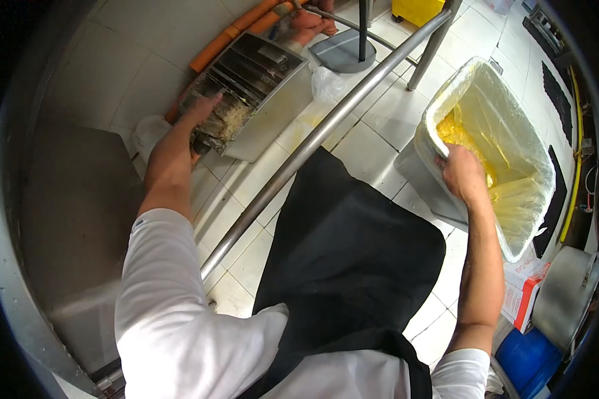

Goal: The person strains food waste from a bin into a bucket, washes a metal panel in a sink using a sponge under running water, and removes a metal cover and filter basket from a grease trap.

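My left hand [205,112] is at the near end of an open metal box [273,110] with dark compartments. Its fingers are over a dark, dirty piece bearing pale, mushy residue [233,121], whose full shape I cannot make out. At the right, my right hand [462,171] grips the near rim of a tilted grey bin [422,179]. A clear liner [502,113] covers the bin's rim, and yellow wet waste [460,136] lies inside.
A metal rail [299,156] crosses diagonally between box and bin. Behind the box are orange pipes [236,28], another person's hand [306,21] and a grey dustpan [345,52]. A large pot [566,296] and blue container [527,359] stand lower right.
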`<state>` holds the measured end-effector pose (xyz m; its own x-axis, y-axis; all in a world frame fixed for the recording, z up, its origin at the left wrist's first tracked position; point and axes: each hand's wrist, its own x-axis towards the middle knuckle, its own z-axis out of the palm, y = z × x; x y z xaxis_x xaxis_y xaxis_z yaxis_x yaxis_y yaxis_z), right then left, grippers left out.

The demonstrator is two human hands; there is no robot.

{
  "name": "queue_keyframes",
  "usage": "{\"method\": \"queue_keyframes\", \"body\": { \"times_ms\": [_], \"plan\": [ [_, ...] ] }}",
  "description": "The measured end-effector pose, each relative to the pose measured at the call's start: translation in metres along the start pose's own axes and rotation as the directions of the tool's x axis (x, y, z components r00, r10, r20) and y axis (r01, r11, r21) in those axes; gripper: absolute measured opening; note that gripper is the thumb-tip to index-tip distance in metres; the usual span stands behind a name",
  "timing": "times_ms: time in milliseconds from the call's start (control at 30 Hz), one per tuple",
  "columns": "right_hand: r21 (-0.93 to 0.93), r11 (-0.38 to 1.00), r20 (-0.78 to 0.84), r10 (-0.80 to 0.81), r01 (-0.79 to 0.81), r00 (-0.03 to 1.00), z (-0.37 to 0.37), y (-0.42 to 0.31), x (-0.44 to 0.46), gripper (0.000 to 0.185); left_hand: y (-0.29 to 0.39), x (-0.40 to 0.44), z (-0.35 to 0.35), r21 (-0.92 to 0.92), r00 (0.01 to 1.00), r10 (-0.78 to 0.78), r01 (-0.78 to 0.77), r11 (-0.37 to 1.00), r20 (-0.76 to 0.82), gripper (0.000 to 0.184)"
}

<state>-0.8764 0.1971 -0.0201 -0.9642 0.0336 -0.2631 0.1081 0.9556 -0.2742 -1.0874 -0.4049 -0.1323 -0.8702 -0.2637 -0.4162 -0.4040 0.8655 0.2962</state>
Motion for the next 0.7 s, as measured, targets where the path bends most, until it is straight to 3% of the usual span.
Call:
{"method": "queue_keyframes", "body": {
  "times_ms": [133, 233, 433, 533, 700],
  "plan": [
    [0.007, 1.000, -0.017, -0.002, 0.002, 1.000, 0.000, 0.000, -0.001, 0.027, -0.001, 0.002, -0.005, -0.037, 1.000, -0.006, 0.005, 0.999, -0.007, 0.097],
    [0.007, 1.000, -0.003, -0.003, 0.003, 1.000, 0.001, 0.002, 0.000, 0.027, 0.009, -0.005, -0.018, 0.018, 0.996, -0.053, 0.052, 0.999, 0.077, 0.099],
    [0.007, 1.000, 0.017, -0.008, 0.008, 1.000, 0.004, 0.010, 0.003, 0.025, 0.025, -0.028, -0.025, 0.141, 0.998, 0.042, -0.035, 0.989, -0.042, 0.093],
    [0.037, 0.999, 0.048, -0.012, 0.011, 0.999, 0.004, 0.009, -0.001, 0.026, 0.028, -0.017, -0.030, 0.110, 0.990, -0.118, 0.109, 0.988, 0.076, 0.095],
    [0.030, 0.999, 0.044, -0.027, 0.026, 0.999, 0.014, 0.020, 0.010, 0.024, 0.004, 0.006, -0.043, 0.016, 1.000, 0.000, -0.001, 1.000, 0.012, 0.097]
  ]
}}
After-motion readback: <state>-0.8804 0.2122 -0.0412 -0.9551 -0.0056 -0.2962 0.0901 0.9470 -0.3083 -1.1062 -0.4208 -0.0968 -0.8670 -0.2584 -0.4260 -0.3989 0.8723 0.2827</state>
